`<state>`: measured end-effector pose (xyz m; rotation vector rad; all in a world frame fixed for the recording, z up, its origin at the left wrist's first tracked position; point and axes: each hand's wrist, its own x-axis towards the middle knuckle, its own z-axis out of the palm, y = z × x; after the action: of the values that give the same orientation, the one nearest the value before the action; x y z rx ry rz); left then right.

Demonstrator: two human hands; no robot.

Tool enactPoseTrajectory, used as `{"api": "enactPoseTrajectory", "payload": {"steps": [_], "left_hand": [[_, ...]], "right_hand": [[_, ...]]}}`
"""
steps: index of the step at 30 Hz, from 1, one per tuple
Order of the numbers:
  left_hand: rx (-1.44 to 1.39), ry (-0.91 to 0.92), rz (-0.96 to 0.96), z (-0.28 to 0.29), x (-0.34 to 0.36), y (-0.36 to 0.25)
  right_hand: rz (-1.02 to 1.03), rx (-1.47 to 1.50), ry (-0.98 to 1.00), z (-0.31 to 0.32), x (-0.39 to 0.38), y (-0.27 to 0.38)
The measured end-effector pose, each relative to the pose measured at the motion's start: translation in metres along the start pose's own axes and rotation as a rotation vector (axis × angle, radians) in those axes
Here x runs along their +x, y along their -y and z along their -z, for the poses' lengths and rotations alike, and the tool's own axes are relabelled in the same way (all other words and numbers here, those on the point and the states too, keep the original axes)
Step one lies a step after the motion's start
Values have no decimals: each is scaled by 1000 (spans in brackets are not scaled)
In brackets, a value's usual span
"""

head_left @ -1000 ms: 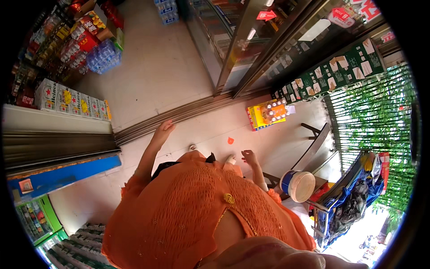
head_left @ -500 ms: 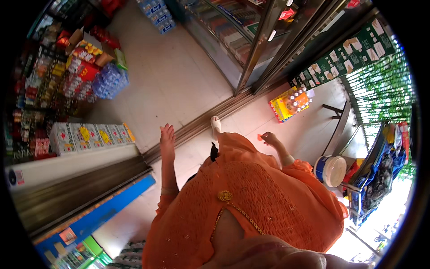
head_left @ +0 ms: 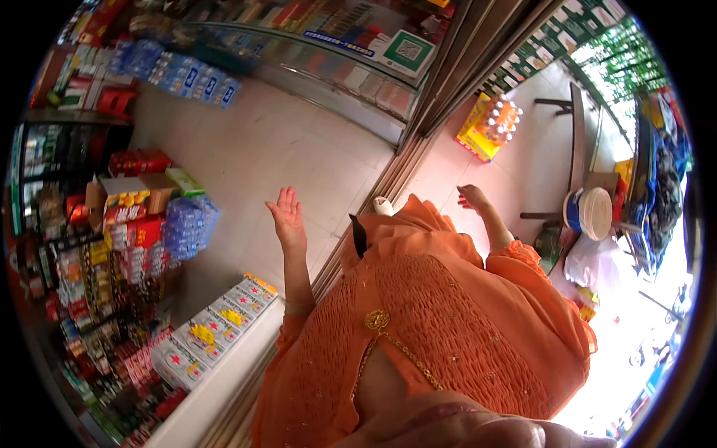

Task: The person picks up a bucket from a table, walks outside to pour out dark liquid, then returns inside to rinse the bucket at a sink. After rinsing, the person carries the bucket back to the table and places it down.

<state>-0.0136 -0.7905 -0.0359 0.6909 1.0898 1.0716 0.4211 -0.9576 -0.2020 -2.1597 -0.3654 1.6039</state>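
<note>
My left hand point(head_left: 287, 218) is raised in the air with its palm up and fingers stretched apart, holding nothing. It is above the tiled floor point(head_left: 291, 142), nearest to the white cartons with red stars point(head_left: 216, 325), and touches nothing. My right hand point(head_left: 472, 198) hangs out to the right side with its fingers curled. A reddish patch shows at its fingertips, too small to make out. Behind that hand, a shrink-wrapped pack of bottles point(head_left: 500, 121) stands on the floor beside a yellow carton point(head_left: 476, 133).
A door track point(head_left: 399, 168) crosses the floor by my shoe. Ahead is a glass display counter point(head_left: 351, 82). Water packs point(head_left: 196, 81) stand at the far left, with stacked goods and a blue bottle pack point(head_left: 190, 224) nearer. To the right are a bench point(head_left: 576, 142) and a white bucket point(head_left: 595, 213).
My view has turned and moved forward to the doorway, and the counter is closer. My left hand's palm has turned up. The small orange-red piece in my right hand is less plain.
</note>
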Motion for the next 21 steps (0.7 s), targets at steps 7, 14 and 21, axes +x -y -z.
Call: {"api": "enactPoseTrajectory", "payload": {"steps": [7, 14, 21], "left_hand": [[126, 370, 72, -35, 97, -30], [195, 718, 66, -94, 166, -70], [199, 877, 45, -135, 190, -94]], "right_hand": [[123, 616, -88, -39, -51, 16], [478, 1092, -423, -66, -132, 41], [630, 1132, -597, -67, -195, 67]]}}
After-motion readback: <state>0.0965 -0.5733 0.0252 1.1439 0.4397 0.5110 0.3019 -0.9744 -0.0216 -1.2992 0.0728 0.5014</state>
